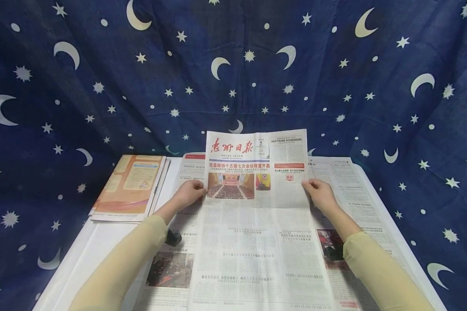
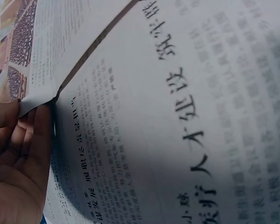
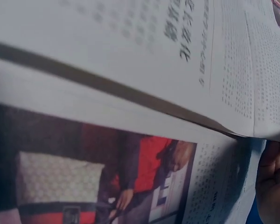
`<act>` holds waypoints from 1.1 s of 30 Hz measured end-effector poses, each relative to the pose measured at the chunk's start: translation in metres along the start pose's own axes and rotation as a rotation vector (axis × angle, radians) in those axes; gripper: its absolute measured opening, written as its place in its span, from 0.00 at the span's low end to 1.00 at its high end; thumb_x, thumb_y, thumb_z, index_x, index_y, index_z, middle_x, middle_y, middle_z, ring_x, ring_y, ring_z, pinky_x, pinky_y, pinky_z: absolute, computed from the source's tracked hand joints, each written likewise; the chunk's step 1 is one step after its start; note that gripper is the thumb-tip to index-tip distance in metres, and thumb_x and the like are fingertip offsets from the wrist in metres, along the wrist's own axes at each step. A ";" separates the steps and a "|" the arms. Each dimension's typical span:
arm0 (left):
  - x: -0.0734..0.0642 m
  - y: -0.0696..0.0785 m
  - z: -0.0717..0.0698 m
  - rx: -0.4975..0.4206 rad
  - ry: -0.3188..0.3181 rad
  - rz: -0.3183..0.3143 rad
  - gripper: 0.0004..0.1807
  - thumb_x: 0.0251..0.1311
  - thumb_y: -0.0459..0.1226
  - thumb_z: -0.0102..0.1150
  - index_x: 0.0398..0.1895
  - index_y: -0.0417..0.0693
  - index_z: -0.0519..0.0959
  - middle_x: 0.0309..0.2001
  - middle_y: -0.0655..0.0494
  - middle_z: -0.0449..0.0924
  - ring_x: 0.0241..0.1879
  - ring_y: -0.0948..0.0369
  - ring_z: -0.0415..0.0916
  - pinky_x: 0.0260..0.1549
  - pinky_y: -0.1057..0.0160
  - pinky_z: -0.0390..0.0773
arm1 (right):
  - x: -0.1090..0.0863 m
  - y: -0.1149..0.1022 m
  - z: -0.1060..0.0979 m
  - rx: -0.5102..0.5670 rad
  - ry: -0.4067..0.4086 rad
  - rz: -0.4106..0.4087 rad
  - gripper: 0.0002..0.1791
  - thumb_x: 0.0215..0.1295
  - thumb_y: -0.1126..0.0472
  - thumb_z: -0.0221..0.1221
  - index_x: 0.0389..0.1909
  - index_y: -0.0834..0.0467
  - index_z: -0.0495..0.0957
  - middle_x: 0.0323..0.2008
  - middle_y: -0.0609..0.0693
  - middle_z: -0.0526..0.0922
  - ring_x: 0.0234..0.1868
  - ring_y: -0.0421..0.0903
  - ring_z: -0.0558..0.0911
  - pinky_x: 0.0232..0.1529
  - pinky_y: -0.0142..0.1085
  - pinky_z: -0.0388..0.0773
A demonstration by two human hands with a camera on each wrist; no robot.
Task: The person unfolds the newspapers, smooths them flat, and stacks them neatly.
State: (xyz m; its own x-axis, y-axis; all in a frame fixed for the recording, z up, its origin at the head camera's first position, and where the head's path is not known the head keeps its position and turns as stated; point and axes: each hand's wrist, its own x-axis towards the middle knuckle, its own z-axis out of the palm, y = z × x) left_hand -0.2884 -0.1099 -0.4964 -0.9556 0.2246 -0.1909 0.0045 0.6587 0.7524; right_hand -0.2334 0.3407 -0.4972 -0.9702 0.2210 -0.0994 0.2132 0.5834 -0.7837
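A newspaper (image 1: 257,242) with a red masthead is held up by both hands, its upper part raised and its lower part sloping toward the person. My left hand (image 1: 190,193) pinches its left edge beside a photo of a hall. On the opposite edge, my right hand (image 1: 320,193) grips the paper between thumb and fingers. In the left wrist view, the left fingers (image 2: 39,135) are curled behind the sheet's edge. The right hand (image 3: 275,182) shows only in part at the border of the right wrist view, under the sheet.
Beneath the held paper, another open newspaper (image 1: 167,276) covers much of the white table (image 1: 78,268). A stack of orange-covered booklets (image 1: 130,188) lies at the back left. Behind the table hangs a dark blue cloth (image 1: 233,99) with moons and stars.
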 end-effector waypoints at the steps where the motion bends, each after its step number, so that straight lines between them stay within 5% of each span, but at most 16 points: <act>1: -0.001 0.000 0.000 0.014 -0.001 -0.001 0.10 0.70 0.41 0.62 0.41 0.42 0.83 0.32 0.51 0.80 0.29 0.59 0.75 0.29 0.65 0.74 | 0.001 0.002 0.001 -0.012 -0.002 0.006 0.28 0.78 0.41 0.52 0.52 0.64 0.80 0.34 0.55 0.79 0.30 0.47 0.75 0.25 0.34 0.74; 5: -0.003 0.001 0.002 0.070 0.000 0.006 0.10 0.68 0.42 0.65 0.37 0.43 0.83 0.30 0.53 0.79 0.29 0.59 0.74 0.29 0.64 0.73 | 0.003 0.007 0.001 -0.055 -0.019 0.011 0.25 0.79 0.45 0.53 0.51 0.65 0.80 0.38 0.56 0.82 0.34 0.48 0.78 0.32 0.35 0.77; 13: -0.003 0.004 0.007 0.165 -0.018 0.022 0.13 0.67 0.44 0.66 0.28 0.46 0.80 0.23 0.55 0.76 0.24 0.60 0.71 0.24 0.65 0.70 | 0.000 0.012 -0.003 -0.104 -0.057 0.027 0.22 0.78 0.49 0.55 0.51 0.67 0.80 0.38 0.58 0.82 0.33 0.49 0.79 0.29 0.37 0.76; 33: -0.003 0.011 0.020 0.306 0.014 0.039 0.16 0.67 0.45 0.67 0.25 0.47 0.77 0.24 0.56 0.76 0.23 0.60 0.72 0.22 0.64 0.70 | 0.001 0.019 0.000 -0.204 -0.012 0.045 0.20 0.74 0.51 0.59 0.47 0.67 0.81 0.39 0.60 0.83 0.33 0.49 0.80 0.26 0.33 0.75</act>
State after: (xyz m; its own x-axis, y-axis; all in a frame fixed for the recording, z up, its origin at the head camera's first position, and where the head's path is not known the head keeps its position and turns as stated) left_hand -0.2796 -0.0891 -0.5002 -0.9568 0.2457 -0.1556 0.1280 0.8361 0.5334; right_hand -0.2303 0.3516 -0.5121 -0.9602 0.2418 -0.1398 0.2740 0.7197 -0.6379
